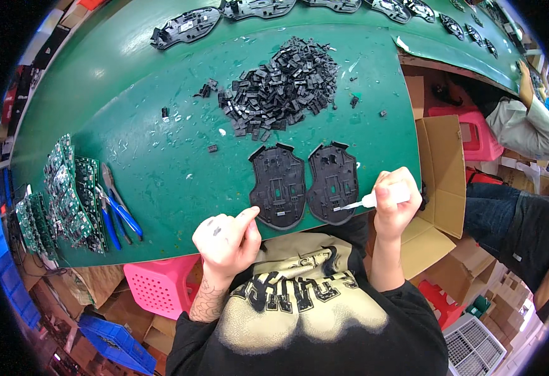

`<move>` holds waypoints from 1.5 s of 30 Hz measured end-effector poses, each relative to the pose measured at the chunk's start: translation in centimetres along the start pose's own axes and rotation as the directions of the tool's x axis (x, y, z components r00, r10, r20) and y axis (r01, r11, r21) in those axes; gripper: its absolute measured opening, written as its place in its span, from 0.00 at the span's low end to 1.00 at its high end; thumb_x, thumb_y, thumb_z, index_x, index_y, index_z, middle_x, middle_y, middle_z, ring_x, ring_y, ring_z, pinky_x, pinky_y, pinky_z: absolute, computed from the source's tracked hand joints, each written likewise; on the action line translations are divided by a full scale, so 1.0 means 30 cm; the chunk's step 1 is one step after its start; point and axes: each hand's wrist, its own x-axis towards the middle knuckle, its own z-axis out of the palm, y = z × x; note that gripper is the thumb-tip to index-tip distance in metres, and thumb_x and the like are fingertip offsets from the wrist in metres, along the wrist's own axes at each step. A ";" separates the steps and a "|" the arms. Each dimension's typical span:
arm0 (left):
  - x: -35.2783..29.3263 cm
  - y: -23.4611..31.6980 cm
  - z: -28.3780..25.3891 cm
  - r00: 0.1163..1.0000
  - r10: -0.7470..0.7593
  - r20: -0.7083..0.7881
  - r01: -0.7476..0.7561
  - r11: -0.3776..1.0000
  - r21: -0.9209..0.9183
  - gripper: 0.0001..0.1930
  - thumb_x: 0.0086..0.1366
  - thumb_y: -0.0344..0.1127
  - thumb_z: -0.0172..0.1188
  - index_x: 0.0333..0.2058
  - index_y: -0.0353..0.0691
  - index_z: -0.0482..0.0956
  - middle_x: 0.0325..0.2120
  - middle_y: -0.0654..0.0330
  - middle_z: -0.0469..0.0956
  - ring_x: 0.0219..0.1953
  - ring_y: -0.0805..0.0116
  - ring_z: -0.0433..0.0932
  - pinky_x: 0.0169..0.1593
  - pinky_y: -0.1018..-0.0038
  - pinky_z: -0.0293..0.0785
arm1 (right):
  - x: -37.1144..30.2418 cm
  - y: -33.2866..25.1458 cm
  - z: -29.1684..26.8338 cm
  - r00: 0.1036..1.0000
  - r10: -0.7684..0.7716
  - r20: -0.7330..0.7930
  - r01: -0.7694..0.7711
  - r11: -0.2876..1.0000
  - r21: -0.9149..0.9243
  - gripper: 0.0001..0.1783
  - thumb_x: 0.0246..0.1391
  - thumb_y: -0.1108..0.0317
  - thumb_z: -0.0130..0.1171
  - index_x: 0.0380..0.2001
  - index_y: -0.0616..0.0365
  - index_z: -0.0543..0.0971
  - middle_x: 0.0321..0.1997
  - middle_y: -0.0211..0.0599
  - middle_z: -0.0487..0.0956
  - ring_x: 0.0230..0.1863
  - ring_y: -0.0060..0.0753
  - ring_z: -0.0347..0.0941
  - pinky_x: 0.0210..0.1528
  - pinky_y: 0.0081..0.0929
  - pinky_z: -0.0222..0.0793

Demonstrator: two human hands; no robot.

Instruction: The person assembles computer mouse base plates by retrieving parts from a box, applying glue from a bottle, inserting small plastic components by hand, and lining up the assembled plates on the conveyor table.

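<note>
Two black plastic shells (279,169) lie side by side at the table's near edge, inner faces up, with ribs and small slots. My right hand (394,199) is closed around a small white squeeze bottle (368,200) with a thin nozzle. Its tip is at a small pale piece low in the right shell (332,169). My left hand (227,243) is curled, its index fingertip at the lower left edge of the left shell. Whatever its folded fingers hold, if anything, is hidden. A dark mark shows on the back of that hand.
Beyond the shells lies a heap of small black plastic parts (280,84). Green circuit boards (67,194) and blue-handled pliers (124,216) are at left. More shells (186,28) line the far side. An open cardboard box (443,175) stands at right, near a seated co-worker (525,128).
</note>
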 end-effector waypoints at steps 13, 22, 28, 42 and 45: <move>-0.007 -0.005 -0.011 0.975 0.205 0.087 -0.202 0.979 -0.033 0.16 0.43 0.28 0.62 0.35 0.42 0.84 0.11 0.70 0.62 0.13 0.73 0.64 0.19 0.74 0.60 | -0.048 -0.034 0.155 0.994 -0.094 0.061 0.092 0.995 0.039 0.14 0.45 0.69 0.71 0.24 0.62 0.73 0.19 0.31 0.73 0.18 0.23 0.67 0.21 0.20 0.62; -0.002 -0.003 -0.014 0.979 0.181 0.097 -0.176 0.983 -0.058 0.15 0.44 0.29 0.62 0.35 0.41 0.84 0.12 0.70 0.65 0.14 0.73 0.66 0.20 0.74 0.62 | -0.047 -0.034 0.187 0.972 -0.099 0.214 0.148 0.963 -0.223 0.15 0.40 0.70 0.74 0.23 0.59 0.74 0.20 0.34 0.76 0.19 0.28 0.73 0.22 0.22 0.66; -0.001 -0.004 -0.014 0.979 0.178 0.098 -0.173 0.983 -0.065 0.14 0.44 0.29 0.62 0.34 0.41 0.84 0.12 0.70 0.65 0.14 0.73 0.66 0.20 0.74 0.62 | -0.045 -0.038 0.191 0.965 -0.068 0.253 0.142 0.947 -0.287 0.15 0.40 0.70 0.75 0.23 0.59 0.74 0.20 0.34 0.77 0.19 0.28 0.73 0.23 0.22 0.67; 0.008 -0.005 -0.009 0.981 0.173 0.082 -0.166 0.983 -0.081 0.14 0.44 0.27 0.62 0.34 0.42 0.84 0.11 0.69 0.63 0.13 0.72 0.65 0.19 0.74 0.61 | -0.037 -0.051 0.180 0.983 -0.006 0.185 0.043 0.979 -0.201 0.15 0.40 0.68 0.75 0.24 0.59 0.76 0.22 0.32 0.77 0.21 0.25 0.74 0.24 0.20 0.67; 0.017 -0.007 0.000 0.977 0.197 0.079 -0.191 0.978 -0.078 0.14 0.45 0.27 0.62 0.35 0.42 0.84 0.10 0.68 0.61 0.13 0.71 0.64 0.19 0.72 0.59 | -0.036 -0.044 0.179 0.985 0.020 0.169 0.006 0.988 -0.153 0.13 0.42 0.68 0.73 0.24 0.59 0.77 0.24 0.33 0.77 0.23 0.22 0.74 0.26 0.20 0.68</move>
